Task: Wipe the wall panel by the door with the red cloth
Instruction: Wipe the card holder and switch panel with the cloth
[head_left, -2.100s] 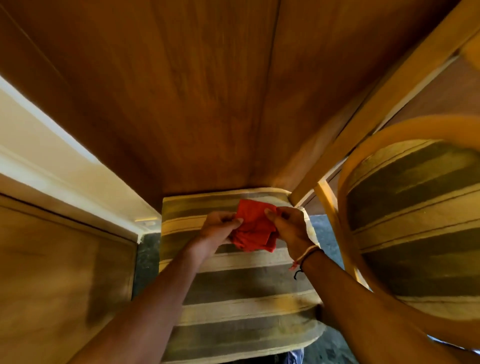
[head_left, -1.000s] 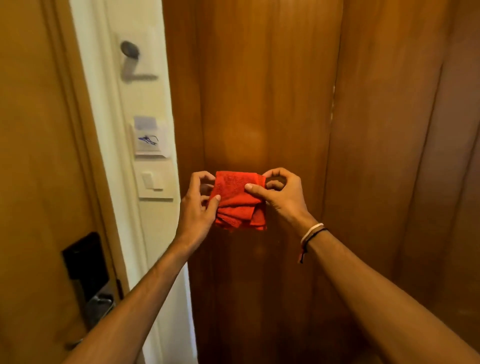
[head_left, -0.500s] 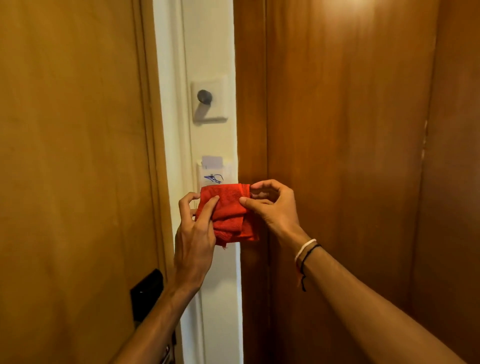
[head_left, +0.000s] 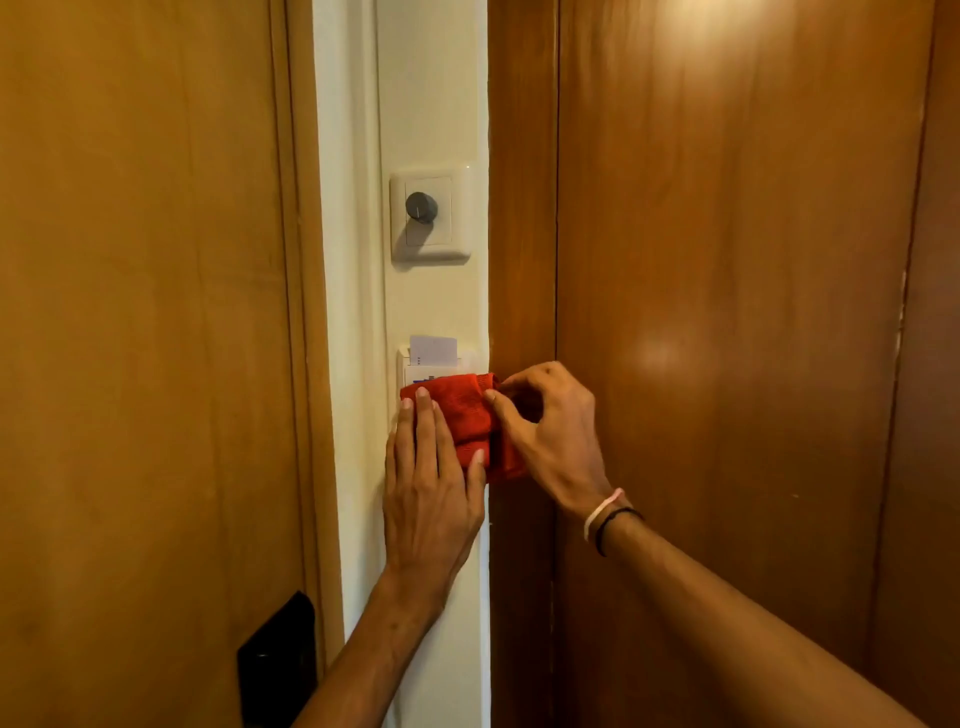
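The folded red cloth is pressed against the narrow cream wall panel between the door and the dark wood panelling. My left hand lies flat over the cloth's left and lower part, fingers pointing up. My right hand pinches the cloth's right edge with thumb and fingertips at the panel's corner. The cloth covers the lower part of a key-card holder that has a white card in its slot.
The light wooden door fills the left, with a black lock plate low down. A white dimmer switch with a grey knob sits higher on the cream strip. Dark wood panelling covers the right.
The view has swung up from a striped chair to the wall, then left. Both hands carried the cloth from the dark wood panelling onto the cream strip, and my left hand flattened over it.
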